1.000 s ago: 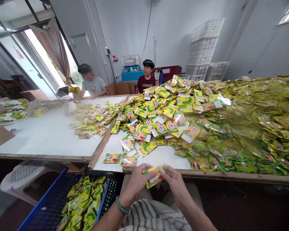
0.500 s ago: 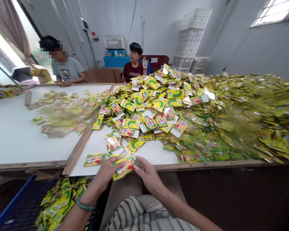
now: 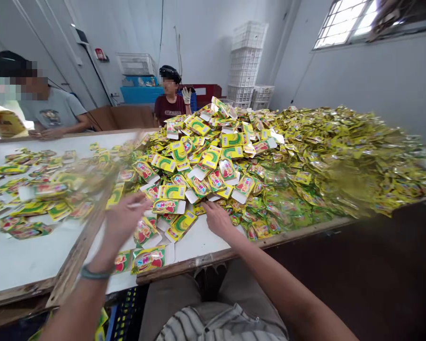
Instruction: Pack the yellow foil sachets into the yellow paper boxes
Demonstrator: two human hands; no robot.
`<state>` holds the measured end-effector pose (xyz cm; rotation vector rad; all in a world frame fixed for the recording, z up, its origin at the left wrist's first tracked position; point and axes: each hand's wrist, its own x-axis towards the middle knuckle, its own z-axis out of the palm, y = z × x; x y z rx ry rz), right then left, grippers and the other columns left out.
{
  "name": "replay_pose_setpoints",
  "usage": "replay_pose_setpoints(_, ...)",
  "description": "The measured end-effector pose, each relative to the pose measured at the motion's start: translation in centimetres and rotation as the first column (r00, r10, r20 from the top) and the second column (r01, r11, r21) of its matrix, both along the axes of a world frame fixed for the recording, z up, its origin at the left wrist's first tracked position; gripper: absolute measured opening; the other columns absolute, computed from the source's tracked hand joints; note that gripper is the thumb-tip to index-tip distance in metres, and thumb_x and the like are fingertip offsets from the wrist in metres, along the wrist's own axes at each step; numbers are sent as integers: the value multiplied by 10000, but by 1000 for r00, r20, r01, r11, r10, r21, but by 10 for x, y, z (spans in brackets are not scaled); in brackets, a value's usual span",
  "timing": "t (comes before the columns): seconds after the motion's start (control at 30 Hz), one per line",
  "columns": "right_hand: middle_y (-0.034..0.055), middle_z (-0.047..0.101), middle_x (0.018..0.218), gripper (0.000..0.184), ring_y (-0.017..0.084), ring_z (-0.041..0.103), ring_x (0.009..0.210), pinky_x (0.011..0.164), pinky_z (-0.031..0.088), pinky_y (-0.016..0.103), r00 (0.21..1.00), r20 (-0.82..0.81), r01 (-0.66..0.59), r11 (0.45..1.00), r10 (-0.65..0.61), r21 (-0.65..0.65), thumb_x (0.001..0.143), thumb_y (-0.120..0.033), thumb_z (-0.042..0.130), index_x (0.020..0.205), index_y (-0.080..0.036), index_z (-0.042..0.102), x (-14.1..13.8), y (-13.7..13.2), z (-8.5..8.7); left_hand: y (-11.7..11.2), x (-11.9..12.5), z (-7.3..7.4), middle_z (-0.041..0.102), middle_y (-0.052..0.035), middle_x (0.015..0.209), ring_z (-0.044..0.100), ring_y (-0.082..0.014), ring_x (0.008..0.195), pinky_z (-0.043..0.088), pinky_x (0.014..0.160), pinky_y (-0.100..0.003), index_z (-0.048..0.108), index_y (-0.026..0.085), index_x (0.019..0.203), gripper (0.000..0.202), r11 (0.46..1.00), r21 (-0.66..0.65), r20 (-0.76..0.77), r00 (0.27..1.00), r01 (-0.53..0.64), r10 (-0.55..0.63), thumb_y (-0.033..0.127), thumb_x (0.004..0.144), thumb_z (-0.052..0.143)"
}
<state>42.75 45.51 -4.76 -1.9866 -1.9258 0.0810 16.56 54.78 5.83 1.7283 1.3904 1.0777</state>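
A big heap of yellow-green sachets covers the white table in front of me. My left hand, blurred by motion, reaches forward over loose sachets near the wooden divider, fingers stretched out with nothing in them. My right hand lies flat at the near edge of the heap, fingertips touching sachets. A red-and-yellow sachet lies by the table's front edge between my arms.
Two people sit at the far side: one in grey at the left, one in dark red with a gloved hand raised. White crates are stacked by the wall. A blue crate stands under the table.
The sachet held in both hands near my lap is gone from them. Both hands have moved forward onto the table, and the view has swung right.
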Motion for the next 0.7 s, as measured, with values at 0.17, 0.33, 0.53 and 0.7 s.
replay_pose_setpoints(0.17, 144, 667, 954, 311, 244, 582, 965, 804, 433, 306, 991, 108, -72, 990, 85, -118, 849, -22, 405, 996, -131, 656, 6, 12, -6, -54, 51, -75, 752, -47, 858, 670, -248, 780, 512, 751, -300, 753, 252, 940, 319, 990, -89, -50, 992, 114, -119, 381, 650, 780)
replay_pose_setpoints(0.33, 67, 700, 924, 290, 184, 620, 874, 777, 449, 262, 944, -315, -126, 991, 103, -53, 838, -70, 471, 1041, -166, 656, 9, -23, -8, -65, 68, -86, 651, -69, 1248, 562, -291, 1174, 406, 1000, -324, 684, 274, 1140, 512, 970, 10, 13, 970, 244, -244, 338, 646, 802)
replay_pose_setpoints(0.53, 2, 700, 772, 281, 143, 624, 685, 640, 453, 227, 678, -734, -107, 983, -39, -151, 782, -147, 581, 1054, -174, 646, 8, -48, -16, -54, 101, -99, 681, -40, 715, 621, -198, 647, 478, 618, -285, 675, 193, 770, 185, 852, -303, 211, 902, 427, -377, 362, 702, 712)
replay_pose_setpoints(0.7, 13, 681, 704, 151, 157, 603, 661, 644, 460, 264, 573, -798, 50, 980, -186, -193, 742, -215, 617, 872, -187, 688, 15, -59, -13, -62, 96, -105, 605, 21, 646, 536, -131, 552, 391, 503, -228, 572, 184, 741, 312, 855, -417, 321, 930, 309, -179, 411, 617, 746)
